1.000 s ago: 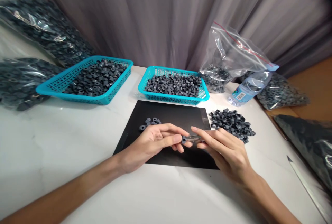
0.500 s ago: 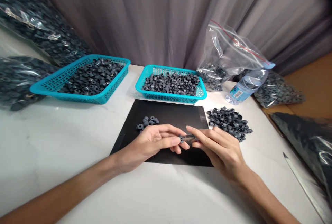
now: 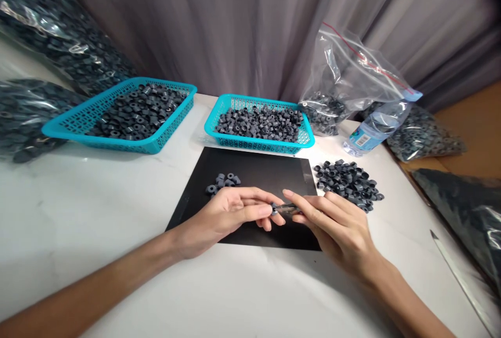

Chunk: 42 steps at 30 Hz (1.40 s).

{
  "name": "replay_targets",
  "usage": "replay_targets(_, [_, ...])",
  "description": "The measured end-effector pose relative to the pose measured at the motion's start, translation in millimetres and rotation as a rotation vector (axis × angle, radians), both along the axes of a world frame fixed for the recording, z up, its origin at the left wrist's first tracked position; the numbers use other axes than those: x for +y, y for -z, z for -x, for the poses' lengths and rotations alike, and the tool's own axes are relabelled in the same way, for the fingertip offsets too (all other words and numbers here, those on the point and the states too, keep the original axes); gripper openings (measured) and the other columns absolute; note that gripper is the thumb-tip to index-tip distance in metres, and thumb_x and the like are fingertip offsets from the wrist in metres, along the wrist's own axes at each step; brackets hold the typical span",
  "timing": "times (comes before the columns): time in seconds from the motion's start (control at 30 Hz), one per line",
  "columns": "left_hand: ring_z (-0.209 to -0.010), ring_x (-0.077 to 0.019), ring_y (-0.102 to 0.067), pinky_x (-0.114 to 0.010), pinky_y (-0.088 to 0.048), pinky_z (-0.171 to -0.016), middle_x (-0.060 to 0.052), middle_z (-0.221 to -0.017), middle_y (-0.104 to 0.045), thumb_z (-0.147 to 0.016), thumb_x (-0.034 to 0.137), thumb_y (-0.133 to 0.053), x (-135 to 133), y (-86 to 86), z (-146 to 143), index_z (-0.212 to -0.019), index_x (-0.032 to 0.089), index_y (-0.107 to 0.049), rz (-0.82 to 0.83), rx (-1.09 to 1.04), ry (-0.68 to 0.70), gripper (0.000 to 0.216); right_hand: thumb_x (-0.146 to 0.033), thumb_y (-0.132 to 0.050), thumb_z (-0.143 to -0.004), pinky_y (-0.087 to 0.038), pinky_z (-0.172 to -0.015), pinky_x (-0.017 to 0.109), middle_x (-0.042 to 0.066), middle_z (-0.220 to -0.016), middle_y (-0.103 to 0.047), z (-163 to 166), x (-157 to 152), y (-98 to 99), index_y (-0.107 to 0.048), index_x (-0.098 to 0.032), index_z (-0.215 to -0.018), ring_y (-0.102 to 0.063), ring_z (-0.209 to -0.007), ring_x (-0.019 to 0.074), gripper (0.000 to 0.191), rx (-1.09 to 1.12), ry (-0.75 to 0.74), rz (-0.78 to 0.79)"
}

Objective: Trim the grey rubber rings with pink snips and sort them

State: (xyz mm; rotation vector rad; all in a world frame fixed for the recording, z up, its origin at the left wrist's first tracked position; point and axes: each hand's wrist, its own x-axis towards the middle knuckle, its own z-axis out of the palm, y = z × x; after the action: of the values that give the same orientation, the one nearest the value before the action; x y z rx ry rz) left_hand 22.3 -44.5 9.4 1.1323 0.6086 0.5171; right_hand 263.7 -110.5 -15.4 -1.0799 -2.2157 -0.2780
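My left hand (image 3: 230,213) pinches a small grey ring (image 3: 274,209) between thumb and fingers over a black mat (image 3: 258,171). My right hand (image 3: 336,226) holds a thin metal tool (image 3: 288,207) whose tip meets that ring. A small cluster of grey rings (image 3: 222,182) lies on the mat just beyond my left hand. A loose pile of the same rings (image 3: 349,183) sits on the white table right of the mat, close to my right hand.
Two teal baskets (image 3: 78,121) (image 3: 229,142) of grey rings stand behind the mat. A part-filled clear zip bag (image 3: 344,82) and a water bottle (image 3: 371,129) lie at the back right. Sealed bags of rings (image 3: 23,119) line the left; dark bags (image 3: 465,207) sit at the right edge.
Both hands stay together on the ring and tool, with only small finger shifts. The view has drifted slightly.
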Motion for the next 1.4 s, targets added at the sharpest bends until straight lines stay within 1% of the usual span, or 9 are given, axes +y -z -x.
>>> replay_targets(0.2, [-0.076, -0.0113, -0.065, -0.023, -0.051, -0.078, -0.006, -0.092, -0.081, -0.093, 0.026, -0.072, -0.6, 1.2, -0.5, -0.105, 0.019, -0.081, 0.002, -0.015, 0.008, 0.017, -0.012, -0.061, -0.1, -0.046, -0.065, 0.03, 0.005, -0.098, -0.076, -0.9, -2.0, 2.2, -0.04, -0.024, -0.158, -0.056, -0.069, 0.0147, 0.063, -0.007, 0.013, -0.003])
replay_targets(0.43, [-0.076, -0.0117, -0.065, -0.023, -0.051, -0.077, -0.006, -0.092, -0.08, -0.092, 0.026, -0.073, 0.5, 3.3, -1.3, -0.106, 0.018, -0.081, -0.005, -0.024, 0.001, 0.018, -0.011, -0.061, -0.1, -0.046, -0.067, 0.029, 0.004, -0.098, -0.076, 0.3, -2.7, 2.1, -0.037, -0.024, -0.16, -0.055, -0.069, 0.0141, 0.066, -0.022, 0.025, -0.017])
replay_targets(0.67, [-0.078, -0.0101, -0.066, -0.021, -0.051, -0.078, -0.005, -0.092, -0.081, -0.093, 0.026, -0.072, -0.7, 4.1, -0.4, -0.107, 0.019, -0.081, 0.007, -0.026, 0.017, 0.017, -0.008, -0.063, -0.099, -0.044, -0.067, 0.028, 0.005, -0.096, -0.075, 1.4, -1.6, 1.3, -0.044, -0.021, -0.157, -0.053, -0.069, 0.0136, 0.062, -0.007, 0.016, -0.046])
replay_targets(0.87, [-0.078, -0.0087, -0.066, -0.02, -0.051, -0.078, -0.004, -0.092, -0.081, -0.093, 0.026, -0.073, -0.2, 4.0, 0.1, -0.107, 0.019, -0.081, 0.016, -0.042, 0.019, 0.017, -0.008, -0.063, -0.099, -0.044, -0.067, 0.028, 0.005, -0.096, -0.075, 2.8, -3.3, -0.4, -0.043, -0.021, -0.157, -0.052, -0.068, 0.0134, 0.063, 0.0, 0.012, -0.057])
replay_targets(1.03, [-0.078, -0.0089, -0.066, -0.02, -0.051, -0.079, -0.005, -0.093, -0.081, -0.093, 0.027, -0.073, -1.2, 5.6, 1.2, -0.107, 0.019, -0.081, 0.023, -0.035, 0.018, 0.018, -0.007, -0.066, -0.097, -0.043, -0.066, 0.028, 0.006, -0.099, -0.077, 2.1, -4.4, 0.4, -0.048, -0.02, -0.154, -0.053, -0.07, 0.0137, 0.061, 0.013, 0.013, -0.056])
replay_targets(1.23, [-0.078, -0.0086, -0.065, -0.02, -0.05, -0.078, -0.004, -0.092, -0.081, -0.093, 0.027, -0.073, -1.8, 5.6, 0.5, -0.106, 0.02, -0.081, 0.023, -0.04, 0.019, 0.017, -0.006, -0.063, -0.098, -0.043, -0.065, 0.029, 0.006, -0.099, -0.077, 3.7, -2.0, -0.9, -0.045, -0.02, -0.156, -0.053, -0.069, 0.0141, 0.062, 0.02, -0.001, -0.068])
replay_targets(1.4, [-0.078, -0.0089, -0.065, -0.02, -0.05, -0.078, -0.004, -0.092, -0.08, -0.093, 0.029, -0.074, -1.4, 4.8, 0.2, -0.106, 0.02, -0.081, 0.029, -0.035, 0.015, 0.018, -0.007, -0.064, -0.098, -0.042, -0.064, 0.029, 0.006, -0.098, -0.077, 4.2, -1.7, -2.2, -0.046, -0.019, -0.156, -0.052, -0.067, 0.0143, 0.061, 0.018, -0.002, -0.078])
